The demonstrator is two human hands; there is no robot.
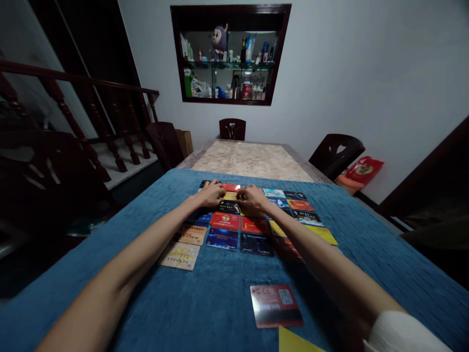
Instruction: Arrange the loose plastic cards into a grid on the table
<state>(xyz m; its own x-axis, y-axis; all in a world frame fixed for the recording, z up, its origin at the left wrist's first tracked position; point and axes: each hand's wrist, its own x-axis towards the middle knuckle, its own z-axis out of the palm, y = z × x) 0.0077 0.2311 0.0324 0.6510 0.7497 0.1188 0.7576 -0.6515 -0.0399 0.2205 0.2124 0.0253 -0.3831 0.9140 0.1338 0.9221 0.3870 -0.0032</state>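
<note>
Several plastic cards lie in a grid (238,230) on a blue cloth (205,313). Both arms reach far forward. My left hand (211,194) and my right hand (252,199) meet at the far row and pinch a yellow card (230,196) between their fingertips, just under a red card (232,187). A black card (228,208) lies just nearer. Closer to me, a red card with a QR code (275,305) lies apart from the grid, and a yellow card corner (295,342) shows at the bottom edge.
The blue cloth covers the near half of a long table; its far half shows a patterned top (249,161). Dark chairs stand at the far end (232,129), left (164,142) and right (335,151). A stair railing (73,112) runs on the left.
</note>
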